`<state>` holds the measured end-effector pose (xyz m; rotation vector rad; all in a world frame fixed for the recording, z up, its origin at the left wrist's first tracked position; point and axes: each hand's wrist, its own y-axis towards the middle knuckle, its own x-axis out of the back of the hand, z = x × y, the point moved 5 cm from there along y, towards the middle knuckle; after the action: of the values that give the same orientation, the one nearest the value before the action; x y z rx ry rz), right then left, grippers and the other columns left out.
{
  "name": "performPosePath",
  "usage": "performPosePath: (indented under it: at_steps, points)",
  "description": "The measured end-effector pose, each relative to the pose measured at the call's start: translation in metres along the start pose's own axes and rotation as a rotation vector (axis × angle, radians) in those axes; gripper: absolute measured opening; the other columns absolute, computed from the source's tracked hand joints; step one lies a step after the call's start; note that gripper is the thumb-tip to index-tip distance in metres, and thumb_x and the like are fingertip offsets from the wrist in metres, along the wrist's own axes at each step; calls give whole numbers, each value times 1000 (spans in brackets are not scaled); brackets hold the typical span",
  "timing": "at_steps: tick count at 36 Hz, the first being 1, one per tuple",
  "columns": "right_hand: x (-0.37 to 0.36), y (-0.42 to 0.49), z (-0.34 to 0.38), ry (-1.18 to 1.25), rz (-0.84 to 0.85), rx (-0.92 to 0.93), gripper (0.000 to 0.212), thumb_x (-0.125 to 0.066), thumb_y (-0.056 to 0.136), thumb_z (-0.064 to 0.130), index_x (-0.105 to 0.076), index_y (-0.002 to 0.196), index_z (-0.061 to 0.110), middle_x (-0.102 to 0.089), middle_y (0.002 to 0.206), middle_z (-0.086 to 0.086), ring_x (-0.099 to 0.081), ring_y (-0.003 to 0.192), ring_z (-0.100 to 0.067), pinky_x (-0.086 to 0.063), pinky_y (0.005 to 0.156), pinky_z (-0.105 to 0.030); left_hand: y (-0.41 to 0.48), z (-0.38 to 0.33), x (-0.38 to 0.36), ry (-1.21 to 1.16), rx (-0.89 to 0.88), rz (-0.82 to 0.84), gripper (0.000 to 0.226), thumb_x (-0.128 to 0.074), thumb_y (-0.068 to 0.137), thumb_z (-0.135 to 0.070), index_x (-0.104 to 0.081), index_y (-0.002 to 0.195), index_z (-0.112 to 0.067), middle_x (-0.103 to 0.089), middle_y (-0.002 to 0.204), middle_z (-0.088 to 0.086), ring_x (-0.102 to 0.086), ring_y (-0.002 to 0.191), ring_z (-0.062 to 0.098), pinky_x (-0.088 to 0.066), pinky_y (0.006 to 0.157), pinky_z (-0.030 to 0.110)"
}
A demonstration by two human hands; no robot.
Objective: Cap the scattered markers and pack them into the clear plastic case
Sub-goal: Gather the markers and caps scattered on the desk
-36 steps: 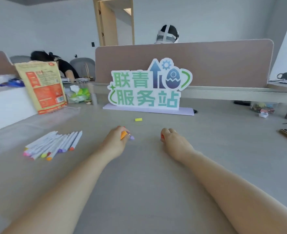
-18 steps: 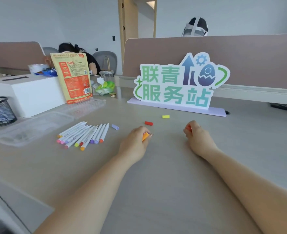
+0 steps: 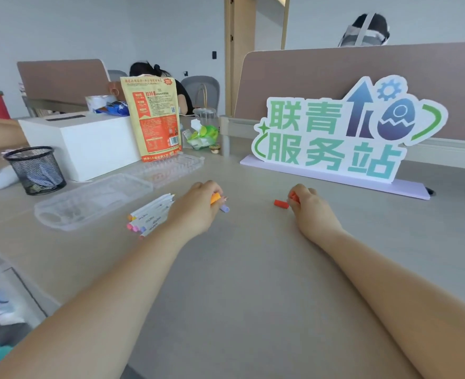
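Note:
My left hand (image 3: 197,207) rests on the table with its fingers curled round an orange cap (image 3: 215,198). A purple cap (image 3: 224,208) lies on the table just past its fingertips. My right hand (image 3: 309,206) is curled round an orange-red piece (image 3: 293,198), and a red cap (image 3: 281,203) lies on the table touching its fingers. A bundle of white markers (image 3: 152,213) lies left of my left hand, partly hidden by it. The clear plastic case (image 3: 89,199) lies open further left, its lid (image 3: 171,166) spread behind it.
A black mesh pen cup (image 3: 35,169), a white box (image 3: 81,142) and an orange snack bag (image 3: 153,119) stand at the back left. A large green-lettered sign (image 3: 335,132) stands at the back right. The table's edge runs along the lower left.
The view has swung left, bringing the case and pen cup into sight. My left hand has moved toward the markers and purple cap. The red cap now lies by my right hand.

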<state>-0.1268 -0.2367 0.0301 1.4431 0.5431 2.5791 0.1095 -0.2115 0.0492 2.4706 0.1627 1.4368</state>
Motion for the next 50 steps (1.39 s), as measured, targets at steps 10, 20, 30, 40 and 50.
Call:
performPosePath:
  at_steps: [10, 20, 30, 40, 50]
  points:
    - [-29, 34, 7, -251, 124, 41, 26, -40, 100, 26, -52, 111, 6, -49, 109, -15, -56, 93, -37, -49, 79, -41, 28, 20, -13, 187, -52, 276, 22, -42, 96, -26, -50, 107, -42, -54, 98, -24, -55, 39, 23, -43, 36, 24]
    - [-28, 33, 11, -358, 118, 73, 27, -39, 101, 26, -48, 112, 4, -49, 114, -14, -55, 98, -36, -45, 76, -38, 40, 8, -18, 278, -91, 287, 9, -44, 95, -30, -52, 100, -29, -65, 102, -13, -50, 44, 20, -35, 44, 17]
    - [3, 25, -27, 806, 23, -453, 23, -44, 99, 25, -53, 83, 11, -48, 70, -1, -43, 64, -14, -39, 60, -22, 57, -24, -41, -244, -93, 149, 11, -51, 95, -36, -51, 91, -26, -49, 83, -2, -45, 66, 17, -35, 59, 27]
    - [10, 17, -54, 1275, -13, -701, 17, -50, 98, 21, -55, 86, 10, -58, 80, -6, -44, 57, -9, -29, 35, -12, 55, -54, -83, -318, -16, 169, 22, -46, 95, -43, -52, 101, -22, -64, 98, 0, -58, 85, 25, -46, 74, 35]
    - [19, 29, -58, 889, -7, -578, 20, -65, 88, 34, -55, 87, 16, -55, 79, -1, -44, 54, -10, -31, 40, -17, 73, -71, -95, -367, 1, 159, 26, -44, 97, -39, -56, 107, -19, -63, 100, 5, -57, 87, 27, -48, 78, 37]
